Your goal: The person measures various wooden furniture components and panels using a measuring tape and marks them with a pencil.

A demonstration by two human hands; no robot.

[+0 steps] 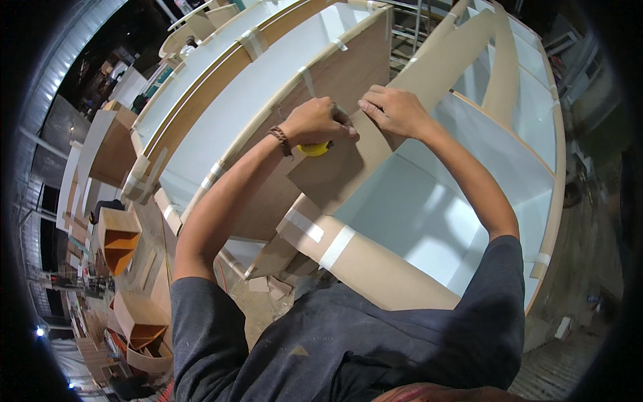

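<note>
My left hand (317,124) is closed, its fingertips at a piece of brown cardboard (328,175). Under its palm shows a rounded yellow tape measure (313,149), partly hidden by the hand. My right hand (395,111) grips the upper edge of the cardboard, thumb and fingers pressed together. The cardboard slants between two large curved furniture carcasses. On the right is a pale-lined cabinet (408,201), its rim wrapped in brown cardboard (375,264) and fixed with whitish tape. To the left stands a wood-faced cabinet (355,67) with padded edges.
Further left is another long curved cabinet (194,87) with taped edges. Small wooden units with orange-brown insides (120,248) stand on the floor at the left. Cardboard scraps (271,287) lie below, near my body. A metal rack (408,30) rises behind the cabinets.
</note>
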